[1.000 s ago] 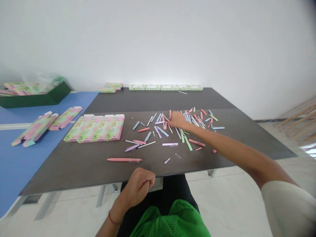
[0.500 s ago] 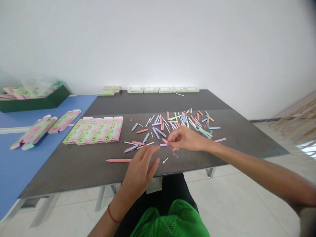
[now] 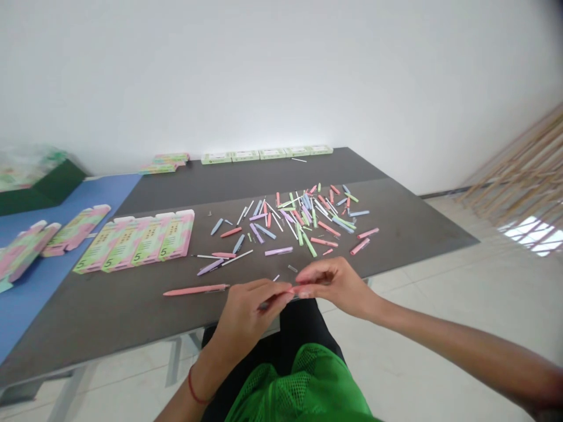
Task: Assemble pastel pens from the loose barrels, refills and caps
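A small pink pen barrel (image 3: pixel 297 289) is pinched between my two hands above the table's front edge. My left hand (image 3: pixel 253 305) grips its left end with thumb and fingers. At the other end, my right hand (image 3: pixel 332 285) has its fingers closed on it; part of the barrel is hidden by fingertips. Left of my left hand lies a whole pink pen (image 3: pixel 196 289). A clear little tube (image 3: pixel 292 268) and a lilac barrel (image 3: pixel 278 251) rest just beyond my hands. Further on spread loose pen parts (image 3: pixel 303 220) in pink, blue, green and lilac, mixed with white refills.
Several flat pen boxes (image 3: pixel 176 235) stand in a row on the left of the dark table (image 3: pixel 109 310). More boxes (image 3: pixel 259 155) line the wall. On the blue surface at left are folded cartons (image 3: pixel 79 230) and a dark green bin (image 3: pixel 53 186).
My right hand has come back toward me with the pink barrel and met my left hand, which has closed on it. The head view has shifted to the right.
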Available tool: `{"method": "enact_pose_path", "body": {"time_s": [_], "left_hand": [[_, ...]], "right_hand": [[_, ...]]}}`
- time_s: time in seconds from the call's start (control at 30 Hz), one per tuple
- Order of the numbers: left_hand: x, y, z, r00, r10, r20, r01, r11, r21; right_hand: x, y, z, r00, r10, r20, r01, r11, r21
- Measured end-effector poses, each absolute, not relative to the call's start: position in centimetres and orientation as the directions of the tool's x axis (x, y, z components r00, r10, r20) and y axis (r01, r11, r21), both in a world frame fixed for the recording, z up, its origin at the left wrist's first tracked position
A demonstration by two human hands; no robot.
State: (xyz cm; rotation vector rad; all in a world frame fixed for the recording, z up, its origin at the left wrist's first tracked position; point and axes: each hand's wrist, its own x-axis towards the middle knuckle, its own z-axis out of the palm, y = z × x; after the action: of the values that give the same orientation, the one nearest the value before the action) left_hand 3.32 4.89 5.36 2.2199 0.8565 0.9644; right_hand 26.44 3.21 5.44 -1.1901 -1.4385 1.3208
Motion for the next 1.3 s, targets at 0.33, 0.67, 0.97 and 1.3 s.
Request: {"method": "enact_pose_path", "body": {"time_s": [0.33, 0.67, 0.97, 1.3], "left_hand": [[2.0, 2.2, 5.4, 0.592, 0.770, 0.239, 0.384, -0.530, 0.756], [1.4, 0.7, 5.4, 0.645, 0.630, 0.433, 0.324, -0.738, 0.592], [0.9, 0.5, 6.0, 0.649, 0.665, 0.369, 0.339, -0.688, 0.642], [-0.2, 0.4, 6.1, 0.561, 0.760, 0.328, 0.445, -0.610, 0.656]], "right_hand": [[39.3, 4.5, 4.0, -0.009, 0.975, 0.224, 0.887, 0.111, -0.449], [40.0, 7.8, 4.6, -0.158, 0.944, 0.291, 0.903, 0.257, -0.345], [31.7, 15.4, 5.6, -0.279, 0.950, 0.143, 0.921, 0.306, -0.239], [26.1, 20.5, 3.4, -0.151, 0.988, -0.026, 0.988, 0.150, -0.021]]}}
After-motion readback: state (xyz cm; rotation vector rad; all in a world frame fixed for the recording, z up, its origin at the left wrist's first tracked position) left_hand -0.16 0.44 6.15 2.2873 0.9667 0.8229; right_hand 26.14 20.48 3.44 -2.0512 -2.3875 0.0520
